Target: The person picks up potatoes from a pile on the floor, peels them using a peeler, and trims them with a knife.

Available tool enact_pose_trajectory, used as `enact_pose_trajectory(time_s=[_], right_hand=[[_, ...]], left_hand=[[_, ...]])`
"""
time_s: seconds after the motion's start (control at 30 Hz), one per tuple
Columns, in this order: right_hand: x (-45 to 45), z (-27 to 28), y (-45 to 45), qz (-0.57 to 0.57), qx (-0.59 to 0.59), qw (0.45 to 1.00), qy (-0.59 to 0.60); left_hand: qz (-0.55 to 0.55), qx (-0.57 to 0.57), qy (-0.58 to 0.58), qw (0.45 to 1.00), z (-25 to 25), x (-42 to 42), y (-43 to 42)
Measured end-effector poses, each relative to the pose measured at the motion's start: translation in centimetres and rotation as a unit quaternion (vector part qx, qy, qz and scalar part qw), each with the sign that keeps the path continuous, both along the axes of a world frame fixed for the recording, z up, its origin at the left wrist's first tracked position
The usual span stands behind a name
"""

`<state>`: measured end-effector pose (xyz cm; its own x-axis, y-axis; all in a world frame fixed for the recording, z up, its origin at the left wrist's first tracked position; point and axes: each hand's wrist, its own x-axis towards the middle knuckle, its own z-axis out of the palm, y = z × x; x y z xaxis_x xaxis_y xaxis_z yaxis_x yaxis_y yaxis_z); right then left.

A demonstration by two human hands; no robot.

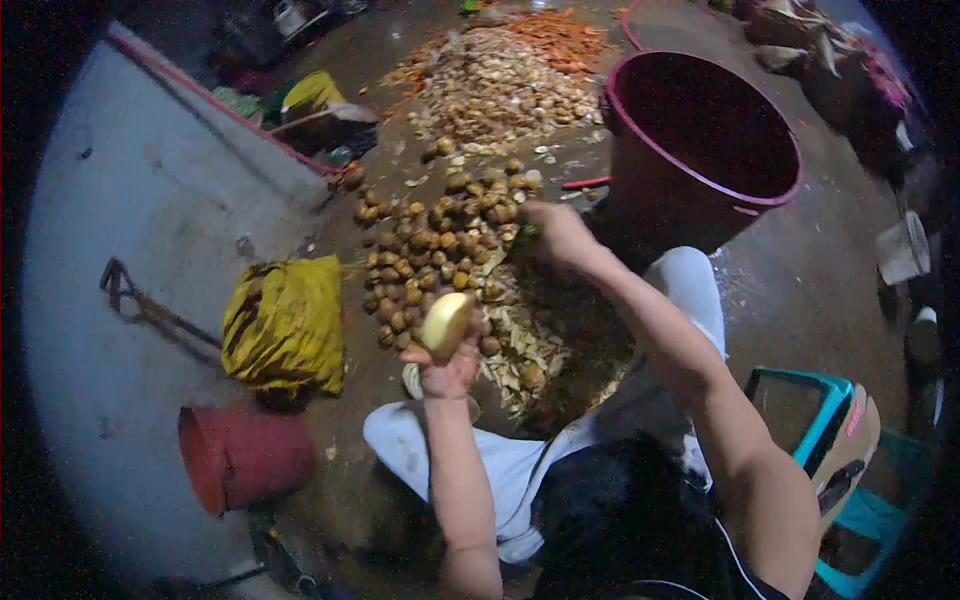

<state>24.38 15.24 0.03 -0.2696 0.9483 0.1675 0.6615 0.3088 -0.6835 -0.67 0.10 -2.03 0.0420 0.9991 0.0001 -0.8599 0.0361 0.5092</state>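
My left hand [452, 372] is closed around a partly peeled potato [446, 322], its bare yellow flesh turned upward. My right hand [565, 238] is a little blurred, out at the right edge of a heap of brown unpeeled potatoes [415, 255]. Its fingers look curled in, with a small dark green thing [527, 235] by the fingertips whose kind I cannot make out. Pale peelings [525, 362] lie scattered on the floor between my knees.
Beyond the heap lie pale peeled pieces [500, 85] and orange carrots [565, 38]. A large maroon tub [660, 190] stands at right, a red bucket [245, 455] at lower left. Near a yellow sack [285, 325] is a long handle [165, 312]. A teal stool [815, 400] stands right.
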Motion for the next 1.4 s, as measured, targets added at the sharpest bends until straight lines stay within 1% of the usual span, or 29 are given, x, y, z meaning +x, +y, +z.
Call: enact_pose_trajectory(time_s=[0.03, 0.07, 0.1, 0.13, 0.17, 0.2, 0.23, 0.3, 0.33, 0.4, 0.43, 0.5, 0.53, 0.57, 0.63, 0.7, 0.73, 0.77, 0.8, 0.83, 0.9, 0.97, 1.0, 1.03, 1.1, 1.23, 1.3, 1.33, 1.4], right_hand=[[-1.0, 0.9, -0.7, 0.013, -0.049, 0.995, -0.084], [-1.7, -0.6, -1.2, 0.058, 0.063, 0.991, -0.103], [-2.5, -3.0, -0.5, 0.108, 0.071, 0.977, -0.171], [-3.2, -3.4, -0.8, 0.155, -0.02, 0.948, -0.277], [-3.4, -5.5, -1.6, 0.159, 0.045, 0.951, -0.262], [-2.7, -5.2, -2.5, 0.214, 0.123, 0.936, -0.249], [-3.3, -8.3, -2.4, 0.229, 0.101, 0.917, -0.311], [-3.0, -13.1, -2.0, 0.252, 0.13, 0.886, -0.367], [-2.4, -14.0, -2.2, 0.25, 0.128, 0.887, -0.366], [-1.3, -15.4, -2.9, 0.338, 0.169, 0.825, -0.421], [-1.2, -16.0, -2.8, 0.334, 0.167, 0.827, -0.421], [-1.1, -17.2, -3.3, 0.364, 0.111, 0.828, -0.411], [-0.9, -17.5, -3.2, 0.396, 0.121, 0.802, -0.429], [-0.9, -18.5, -3.4, 0.392, 0.122, 0.806, -0.426], [-0.1, -21.7, -3.3, 0.36, 0.248, 0.835, -0.334], [0.4, -23.3, -4.0, 0.354, 0.232, 0.846, -0.324], [0.7, -23.8, -4.4, 0.357, 0.228, 0.852, -0.306], [0.8, -24.0, -4.9, 0.36, 0.225, 0.858, -0.288], [1.0, -22.7, -5.3, 0.409, 0.178, 0.814, -0.371], [1.0, -24.3, -6.0, 0.379, 0.106, 0.862, -0.319], [1.5, -23.2, -6.6, 0.421, 0.16, 0.838, -0.307], [2.1, -23.5, -7.2, 0.424, 0.157, 0.843, -0.291], [2.3, -23.7, -7.7, 0.423, 0.155, 0.848, -0.279], [2.2, -24.2, -8.3, 0.424, 0.149, 0.849, -0.278], [1.8, -25.0, -8.4, 0.392, 0.075, 0.862, -0.313], [1.3, -22.3, -7.9, 0.431, 0.118, 0.839, -0.31], [0.4, -21.0, -6.5, 0.434, 0.068, 0.837, -0.326], [-0.2, -20.7, -5.3, 0.442, 0.075, 0.832, -0.325], [-1.5, -20.4, -3.1, 0.341, 0.028, 0.877, -0.336]], left_hand=[[0.017, -0.016, 0.015, 1.0, 0.2, 0.1, 0.1], [0.043, -0.039, 0.052, 0.997, 1.0, 0.4, 0.1], [0.049, -0.05, 0.073, 0.995, 1.5, 0.6, -0.1], [0.047, -0.053, 0.084, 0.994, 1.9, 0.6, -0.3], [0.035, -0.046, 0.088, 0.994, 2.1, 0.7, -0.1], [0.022, -0.038, 0.092, 0.995, 2.4, 0.7, 0.1], [0.022, -0.009, 0.077, 0.997, 2.7, 0.6, 0.0], [0.021, 0.017, 0.063, 0.998, 2.7, 0.5, -0.1], [0.027, 0.014, 0.053, 0.998, 2.6, 0.5, -0.1], [0.02, 0.009, 0.029, 0.999, 1.8, -0.4, -0.1], [0.017, 0.006, 0.017, 1.0, 1.3, -0.9, -0.1], [0.033, -0.002, 0.008, 0.999, 1.7, -0.6, -0.1], [0.035, -0.002, 0.004, 0.999, 2.2, -0.4, -0.3], [0.032, -0.002, 0.009, 0.999, 2.4, -0.5, -0.3], [0.04, -0.008, -0.014, 0.999, 2.4, -0.4, 0.0], [0.053, -0.028, -0.002, 0.998, 2.0, -0.5, -0.2], [0.039, -0.04, -0.007, 0.998, 1.6, -0.7, -0.1], [0.034, -0.051, 0.018, 0.998, 1.1, -1.0, 0.0], [0.029, -0.061, 0.042, 0.997, 0.7, -1.2, 0.0], [0.024, -0.071, 0.066, 0.995, 0.3, -1.5, 0.0], [0.013, -0.055, 0.069, 0.996, 0.4, -1.4, 0.1], [0.002, -0.069, 0.064, 0.996, -0.1, -2.2, -0.1], [0.014, -0.076, 0.091, 0.993, -0.2, -2.4, -0.2], [0.02, -0.079, 0.089, 0.993, -0.4, -2.4, -0.3], [0.027, -0.083, 0.086, 0.992, -0.5, -2.3, -0.3], [0.04, -0.066, 0.09, 0.993, 0.3, -1.9, -0.1], [0.05, -0.061, 0.091, 0.993, 1.4, -1.8, 0.3], [0.041, -0.059, 0.104, 0.992, 1.9, -1.4, 0.6], [0.041, -0.063, 0.124, 0.989, 2.3, -1.1, 0.9]])
